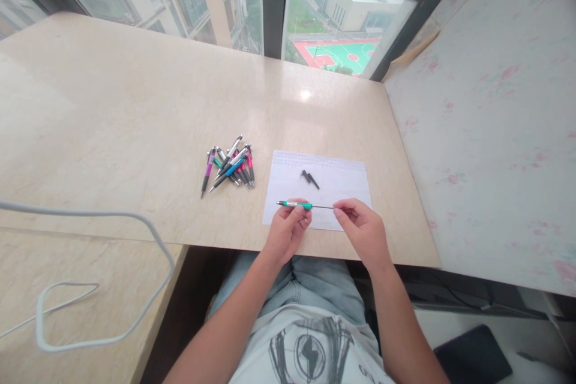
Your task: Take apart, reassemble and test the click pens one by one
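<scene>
My left hand point(288, 225) is closed around a green pen barrel point(294, 204), held level over a white sheet of paper point(342, 183). A thin dark refill point(321, 207) sticks out of the barrel to the right. My right hand point(357, 222) pinches the refill's far end. Two small black pen parts point(309, 178) lie on the paper just beyond my hands. A heap of several pens point(231, 167) in pink, blue, green and silver lies to the left of the paper.
A beige stone table point(135, 102) runs along a window. A white cable point(103, 276) loops over a lower surface at the left. A pale wall panel point(495, 132) stands on the right. A dark flat object point(472, 360) lies at the bottom right.
</scene>
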`<state>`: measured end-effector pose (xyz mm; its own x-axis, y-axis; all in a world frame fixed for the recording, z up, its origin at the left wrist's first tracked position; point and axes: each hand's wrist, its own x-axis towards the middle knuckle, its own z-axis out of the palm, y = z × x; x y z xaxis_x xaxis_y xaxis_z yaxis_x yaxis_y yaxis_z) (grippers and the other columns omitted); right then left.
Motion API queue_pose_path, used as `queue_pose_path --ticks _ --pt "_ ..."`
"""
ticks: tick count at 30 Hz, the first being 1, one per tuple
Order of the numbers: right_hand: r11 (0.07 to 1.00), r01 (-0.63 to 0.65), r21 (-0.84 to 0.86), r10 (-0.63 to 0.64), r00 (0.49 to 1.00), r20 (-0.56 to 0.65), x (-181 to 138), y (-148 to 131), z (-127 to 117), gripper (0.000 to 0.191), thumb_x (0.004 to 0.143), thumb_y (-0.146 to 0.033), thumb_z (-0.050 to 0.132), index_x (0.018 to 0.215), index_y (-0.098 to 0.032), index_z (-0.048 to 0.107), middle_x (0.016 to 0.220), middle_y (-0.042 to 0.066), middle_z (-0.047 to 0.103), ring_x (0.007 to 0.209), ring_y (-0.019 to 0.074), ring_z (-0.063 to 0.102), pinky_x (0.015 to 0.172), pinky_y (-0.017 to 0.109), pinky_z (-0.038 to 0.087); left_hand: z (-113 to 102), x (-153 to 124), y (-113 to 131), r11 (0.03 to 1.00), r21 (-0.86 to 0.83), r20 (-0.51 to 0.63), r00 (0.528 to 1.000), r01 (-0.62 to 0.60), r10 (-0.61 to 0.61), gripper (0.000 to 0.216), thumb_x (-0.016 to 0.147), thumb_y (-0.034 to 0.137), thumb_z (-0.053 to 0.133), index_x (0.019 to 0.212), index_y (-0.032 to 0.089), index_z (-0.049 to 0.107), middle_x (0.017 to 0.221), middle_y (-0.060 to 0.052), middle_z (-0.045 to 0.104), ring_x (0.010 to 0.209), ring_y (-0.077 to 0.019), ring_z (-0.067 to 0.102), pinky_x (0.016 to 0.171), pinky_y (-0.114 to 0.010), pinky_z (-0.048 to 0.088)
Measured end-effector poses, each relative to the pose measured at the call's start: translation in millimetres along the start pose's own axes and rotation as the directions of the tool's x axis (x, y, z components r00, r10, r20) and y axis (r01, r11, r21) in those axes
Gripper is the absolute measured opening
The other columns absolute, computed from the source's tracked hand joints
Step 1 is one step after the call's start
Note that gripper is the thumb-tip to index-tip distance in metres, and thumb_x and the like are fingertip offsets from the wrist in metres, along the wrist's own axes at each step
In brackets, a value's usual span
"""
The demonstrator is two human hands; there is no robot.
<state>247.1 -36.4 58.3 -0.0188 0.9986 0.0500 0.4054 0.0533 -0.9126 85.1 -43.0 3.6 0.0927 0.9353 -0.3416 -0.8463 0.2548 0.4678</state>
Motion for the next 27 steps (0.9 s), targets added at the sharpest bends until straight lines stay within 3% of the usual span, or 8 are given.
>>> queue_pose_path --ticks 8,13,16,20,24,27 --pt "0.999 0.04 0.013 -0.041 0.997 0.07 0 -1 16 0.013 0.086 -0.03 0.06 0.091 -0.021 0.067 0.089 0.005 0.069 0.081 0.0186 0.065 0.069 0.03 0.054 0 0 1 1.0 -0.02 -0.004 1.0 -0.001 0.001 0.021 0.074 0.023 0.081 0.09 0.014 0.071 0.083 -0.003 0.068 0.07 -0.0081 0.061 0.07 -0.021 0.049" --pt "0.977 0.129 -0.167 -0.101 0.981 0.163 12 9 13 0.023 0.085 -0.025 0.057 0.106 -0.021 0.065 0.099 0.006 0.069 0.081 0.0186 0.065 0.065 0.031 0.053 0 0 1 0.999 -0.036 -0.003 1.0 0.001 -0.001 0.022 0.073 0.023 0.081 0.09 0.013 0.071 0.082 -0.003 0.068 0.069 -0.008 0.061 0.07 -0.02 0.049" --pt "0.921 0.136 -0.364 -0.107 0.989 0.1 28 23 18 0.02 0.086 -0.024 0.054 0.101 -0.02 0.067 0.092 0.007 0.068 0.075 0.0188 0.062 0.068 0.033 0.05 0 0 1 0.999 -0.034 -0.001 1.0 0.001 -0.001 0.024 0.072 0.024 0.082 0.09 0.012 0.071 0.081 -0.003 0.067 0.07 -0.0085 0.061 0.07 -0.02 0.049" --pt "0.817 0.141 -0.56 -0.154 0.988 0.023 48 36 34 0.021 0.089 -0.032 0.054 0.096 -0.019 0.069 0.093 0.011 0.066 0.084 0.0236 0.06 0.074 0.037 0.047 -1 1 1 1.0 -0.027 -0.001 1.0 0.01 -0.01 0.023 0.072 0.024 0.082 0.089 0.014 0.071 0.08 -0.003 0.067 0.069 -0.0083 0.06 0.07 -0.021 0.05" --pt "0.79 0.108 -0.604 -0.178 0.983 -0.056 57 38 46 0.027 0.089 -0.041 0.053 0.087 -0.019 0.069 0.092 0.013 0.065 0.087 0.0257 0.059 0.071 0.036 0.046 0 0 1 0.999 -0.03 0.002 1.0 0.01 -0.01 0.022 0.072 0.024 0.082 0.088 0.014 0.07 0.082 -0.003 0.067 0.07 -0.0084 0.06 0.07 -0.021 0.05" --pt "0.851 0.074 -0.52 -0.165 0.977 -0.132 56 39 41 0.027 0.09 -0.04 0.053 0.085 -0.018 0.068 0.09 0.013 0.067 0.084 0.0246 0.061 0.073 0.038 0.048 0 0 1 1.0 -0.029 0.004 1.0 0.009 -0.009 0.022 0.073 0.024 0.081 0.089 0.013 0.07 0.083 -0.003 0.067 0.07 -0.0081 0.06 0.07 -0.021 0.049"
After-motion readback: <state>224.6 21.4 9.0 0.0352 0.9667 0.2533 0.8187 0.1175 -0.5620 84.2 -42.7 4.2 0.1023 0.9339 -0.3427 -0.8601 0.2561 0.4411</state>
